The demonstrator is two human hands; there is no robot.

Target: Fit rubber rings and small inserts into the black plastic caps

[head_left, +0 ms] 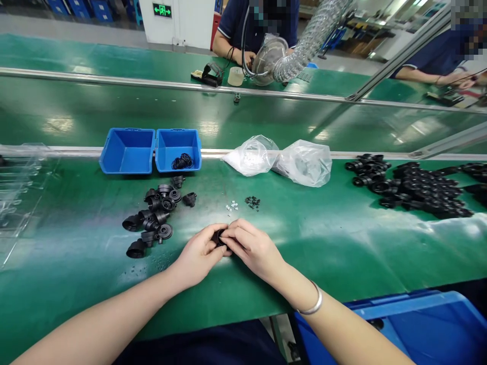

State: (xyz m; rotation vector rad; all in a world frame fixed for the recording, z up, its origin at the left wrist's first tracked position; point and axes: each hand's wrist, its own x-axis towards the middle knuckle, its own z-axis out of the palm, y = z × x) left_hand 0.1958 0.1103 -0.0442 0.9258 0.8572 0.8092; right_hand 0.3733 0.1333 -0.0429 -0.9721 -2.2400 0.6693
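One black part point(219, 236) is resting between the person's hands near the middle of the green table point(323, 243), as the head view is showing. The left hand point(198, 256) is gripping it from the side, thumb and fingers curling around it, apparently to steady it while leaving its round opening uncovered. The right hand point(261, 248) is holding its fingertips together at that opening; whether they are pinching something small is hidden, so I cannot tell. Just beyond, white bits point(233, 204) and black bits point(252, 201) are lying in separate clusters, probably sorted for easy picking. Loose black cups point(151, 224) are lying on the left hand's side, presumably within its reach. Behind them, blue bins point(127, 165) are standing side by side, the right one containing black rings point(182, 161), likely to prevent scattering. Plastic bags point(304, 165) are sitting beside the bins, and a heap of black fittings point(424, 187) is lying well apart on the right, perhaps leaving working room.
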